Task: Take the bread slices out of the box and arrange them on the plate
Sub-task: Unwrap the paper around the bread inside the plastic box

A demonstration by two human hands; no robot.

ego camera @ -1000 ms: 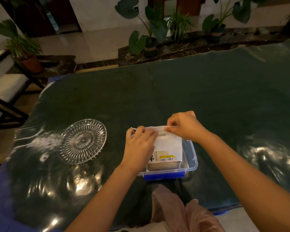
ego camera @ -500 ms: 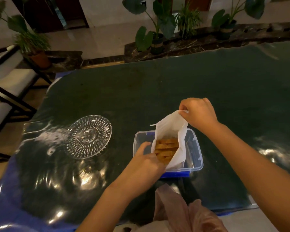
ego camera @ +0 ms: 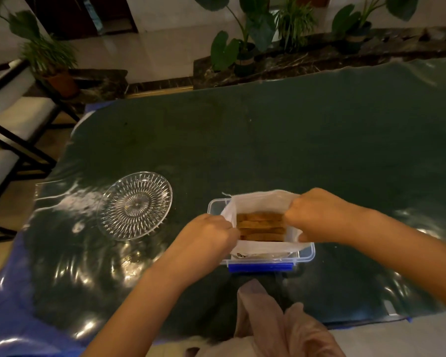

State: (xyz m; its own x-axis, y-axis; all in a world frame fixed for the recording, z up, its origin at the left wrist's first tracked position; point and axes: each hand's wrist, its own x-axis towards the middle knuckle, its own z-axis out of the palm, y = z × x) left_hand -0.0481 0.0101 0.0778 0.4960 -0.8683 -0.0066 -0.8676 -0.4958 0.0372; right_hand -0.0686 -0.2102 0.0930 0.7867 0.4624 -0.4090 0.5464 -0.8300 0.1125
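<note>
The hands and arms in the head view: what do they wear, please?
Both arms are bare up to the picture's edge, with no sleeves in view. The left hand and right hand wear no gloves; no rings, watch or bracelets show.

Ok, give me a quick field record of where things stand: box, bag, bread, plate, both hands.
box: clear plastic box with blue clip, near table edge
bag: white bag standing in box, mouth spread open
bread: bread slices on edge inside bag, none out
plate: glass plate left of box, apart, nothing on it
left hand: left hand gripping bag's left edge
right hand: right hand gripping bag's right edge
</note>
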